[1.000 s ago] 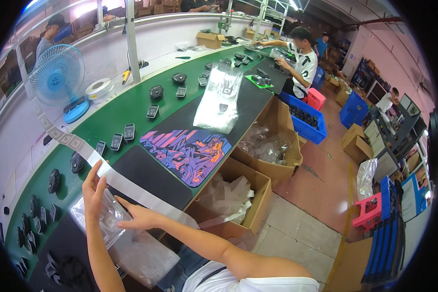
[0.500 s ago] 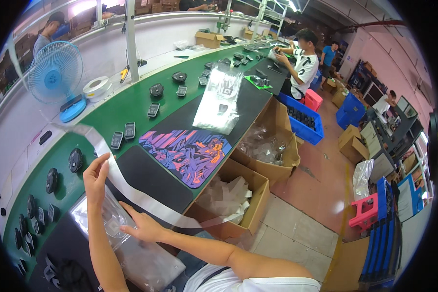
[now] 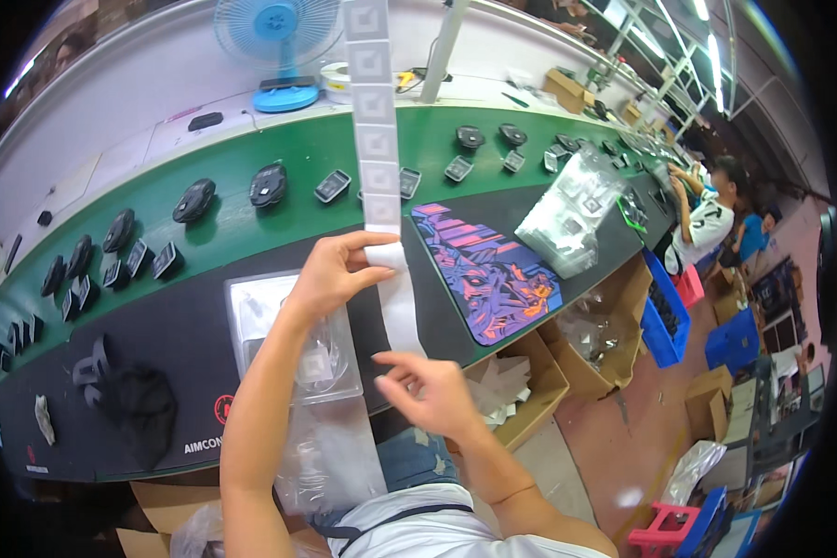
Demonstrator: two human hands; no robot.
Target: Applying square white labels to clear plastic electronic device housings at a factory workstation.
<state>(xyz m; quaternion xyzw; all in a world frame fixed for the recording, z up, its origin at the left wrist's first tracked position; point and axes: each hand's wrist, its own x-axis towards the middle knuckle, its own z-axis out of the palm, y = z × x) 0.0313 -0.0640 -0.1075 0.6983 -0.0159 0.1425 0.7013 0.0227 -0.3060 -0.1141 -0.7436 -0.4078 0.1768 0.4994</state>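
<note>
My left hand (image 3: 337,272) pinches a strip of labels (image 3: 376,144) between thumb and fingers. The strip runs up out of view, its upper length marked with repeated square outlines; below the hand, a plain white tail (image 3: 400,312) hangs down. My right hand (image 3: 428,391) is beside the tail's lower end, slightly blurred, thumb and forefinger apart, with nothing visible between them. Under my left forearm, a clear plastic blister pack (image 3: 339,381) lies over the bench's front edge, with a square mark on it. Part of the pack is hidden by the forearm.
Black round devices (image 3: 268,185) and small grey-rimmed pieces (image 3: 332,186) line the green bench (image 3: 279,232). A patterned mat (image 3: 484,279) and more clear packs (image 3: 577,209) lie to the right. Cardboard boxes (image 3: 539,400) stand below. A fan (image 3: 284,98) and a co-worker (image 3: 711,209) are farther off.
My view has turned left. My left hand has drawn the strip upright before me. My right hand has come off the blister pack and moved beside the strip's tail.
</note>
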